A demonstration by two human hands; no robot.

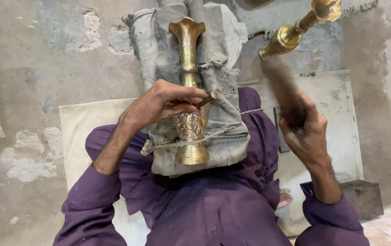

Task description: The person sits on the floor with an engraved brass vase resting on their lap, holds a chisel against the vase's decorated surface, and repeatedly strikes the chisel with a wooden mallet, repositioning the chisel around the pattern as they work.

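Both hands are closed on tools. Left hand (161, 104) pinches a short metal chisel (207, 100), its tip touching the belly of a brass vase (189, 98). Right hand (305, 130) grips a dark hammer (281, 86), blurred, raised well apart from the chisel.

Going down in size: a rough concrete floor (45, 54), pitted and patchy, lies open on my left. A pale mat (79, 125) lies under my legs in purple cloth. On my lap a worn grey padded cushion (225, 136) holds the vase lying lengthwise, tied down with rope (218, 133), its flared mouth pointing away from me. A second brass vase (295, 29) shows at upper right. A small dark metal box (364, 196) sits beside my right forearm.
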